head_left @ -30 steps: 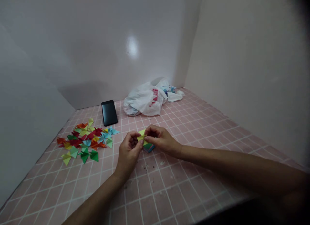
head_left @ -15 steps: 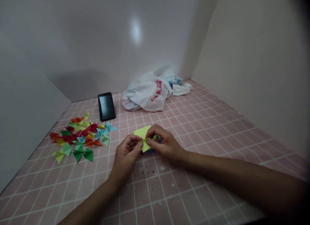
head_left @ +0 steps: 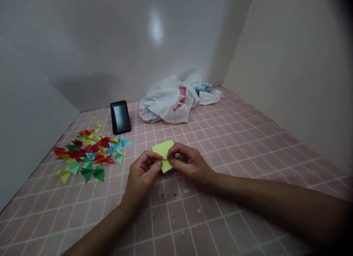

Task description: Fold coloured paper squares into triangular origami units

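A small yellow-green sheet of paper (head_left: 163, 148) is held up between my two hands, with a crease across its lower half. My left hand (head_left: 143, 173) pinches the left end of that crease between thumb and forefinger. On the other side, my right hand (head_left: 190, 163) pinches the crease near its right end, fingertips close to those of the left. Behind the paper and my right fingers, bits of blue (head_left: 171, 170) and other colours peek out, mostly hidden, so I cannot tell what they are.
A pile of folded paper pieces (head_left: 86, 153) in red, orange, yellow, green and blue lies at the left on the pink tiled surface (head_left: 237, 138). Behind it a black tablet (head_left: 120, 117) leans upright. White plastic bags (head_left: 168, 101) lie by the back wall. Walls enclose both sides.
The view has shifted slightly. Both hands keep their pinch on the yellow-green paper; the crease between the fingertips looks a little straighter now.
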The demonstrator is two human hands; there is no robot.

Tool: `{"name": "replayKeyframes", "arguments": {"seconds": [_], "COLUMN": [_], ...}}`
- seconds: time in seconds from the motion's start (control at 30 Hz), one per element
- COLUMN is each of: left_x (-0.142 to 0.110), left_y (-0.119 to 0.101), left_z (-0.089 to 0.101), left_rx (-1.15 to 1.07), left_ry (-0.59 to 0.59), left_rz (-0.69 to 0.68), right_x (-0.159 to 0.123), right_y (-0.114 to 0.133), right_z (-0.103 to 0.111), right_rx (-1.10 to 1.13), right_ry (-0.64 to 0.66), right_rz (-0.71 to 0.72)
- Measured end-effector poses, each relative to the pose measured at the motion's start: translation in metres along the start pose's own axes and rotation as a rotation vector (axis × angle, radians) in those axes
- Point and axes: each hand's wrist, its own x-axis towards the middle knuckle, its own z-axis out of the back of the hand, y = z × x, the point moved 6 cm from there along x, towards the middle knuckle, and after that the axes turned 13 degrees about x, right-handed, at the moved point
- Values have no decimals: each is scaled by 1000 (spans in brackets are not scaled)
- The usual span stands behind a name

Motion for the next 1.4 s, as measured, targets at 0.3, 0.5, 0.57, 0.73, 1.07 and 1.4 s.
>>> {"name": "replayKeyframes", "arguments": {"seconds": [0.3,0.5,0.57,0.73,1.07,1.4], "left_x": [-1,0,0,-1,2,-2], "left_y": [7,3,1,2,8,11], "left_z": [1,2,2,3,0,1], "left_rx": [-65,-28,-18,-34,-63,-123], "left_ry": [20,17,19,9,38,39], "left_rz": [27,5,-9,-12,28,100], "right_x": [0,0,0,1,2,1], "right_y": [-3,-3,-3,-7,-2,10], "right_z": [1,1,0,0,1,0], "right_rx": [158,168,181,185,83,-54], "right_ry": [-7,-6,-3,10,26,67], "right_rz": [-74,-99,-103,-124,0,118]}}
